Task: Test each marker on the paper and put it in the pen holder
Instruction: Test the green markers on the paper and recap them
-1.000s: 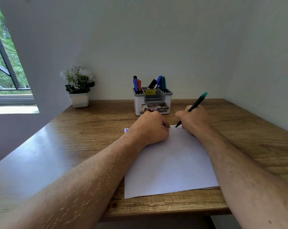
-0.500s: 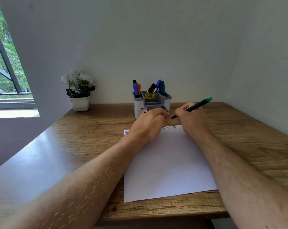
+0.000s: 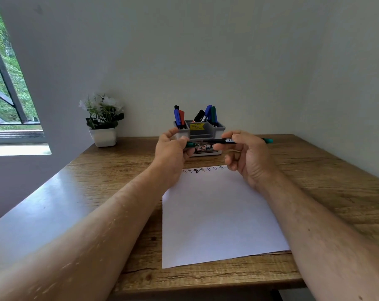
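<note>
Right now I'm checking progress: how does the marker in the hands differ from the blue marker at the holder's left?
The green-ended marker lies level and uncapped between right hand and left hand; the blue marker stands capped in the pen holder. Its end is green, the other's cap blue. Both look slim.

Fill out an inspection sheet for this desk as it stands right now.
Surface: wooden table, glossy glare along its left part.
Job's things: white paper lies flat, with a row of small test marks along its far edge; green marker held level above the table; green cap close to the marker's tip but not yet on; pen holder at the back with several markers standing in it.
Clutter: potted plant at the back left.
Grippers: left hand pinches the cap; right hand grips the marker.
Cables: nothing seen.
Surroundings: plain wall behind; window on the left with greenery outside.
</note>
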Tool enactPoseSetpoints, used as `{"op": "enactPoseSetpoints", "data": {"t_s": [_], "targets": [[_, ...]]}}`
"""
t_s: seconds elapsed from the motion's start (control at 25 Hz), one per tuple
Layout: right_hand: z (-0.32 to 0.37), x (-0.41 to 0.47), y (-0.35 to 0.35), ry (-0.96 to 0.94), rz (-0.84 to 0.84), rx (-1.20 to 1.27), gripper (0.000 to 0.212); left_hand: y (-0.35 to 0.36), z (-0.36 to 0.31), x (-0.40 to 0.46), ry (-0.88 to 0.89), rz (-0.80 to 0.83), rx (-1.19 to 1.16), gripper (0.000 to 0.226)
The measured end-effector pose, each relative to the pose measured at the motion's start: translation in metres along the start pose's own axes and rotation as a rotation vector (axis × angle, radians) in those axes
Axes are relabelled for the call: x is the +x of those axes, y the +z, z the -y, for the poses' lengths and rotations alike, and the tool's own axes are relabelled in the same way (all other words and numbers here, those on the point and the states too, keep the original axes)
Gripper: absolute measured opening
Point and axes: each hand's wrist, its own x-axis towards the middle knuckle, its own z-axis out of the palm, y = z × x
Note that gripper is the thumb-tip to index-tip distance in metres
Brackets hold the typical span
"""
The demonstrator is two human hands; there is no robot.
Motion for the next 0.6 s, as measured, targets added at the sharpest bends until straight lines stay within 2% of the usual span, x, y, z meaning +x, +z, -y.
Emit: {"op": "enactPoseSetpoints", "data": {"t_s": [0.12, 0.4, 0.52, 0.6], "targets": [[-0.0007, -0.0003, 0.0032, 0.003, 0.028, -0.025, 0.015, -0.0010, -0.0029, -0.0004, -0.003, 0.010, -0.058, 0.035], [-0.0019, 0.0006, 0.0038, 0.014, 0.063, -0.078, 0.010, 0.0030, -0.0004, -0.0049, -0.008, 0.110, 0.010, 0.034], [-0.0035, 0.0024, 0.0031, -0.017, 0.051, -0.126, 0.003, -0.0005, -0.0012, -0.0053, -0.040, 0.156, -0.043, 0.037], [-0.0043, 0.0039, 0.0023, -0.051, 0.036, -0.123, 0.012, -0.0034, -0.0014, -0.0041, -0.042, 0.152, -0.096, 0.042]]}}
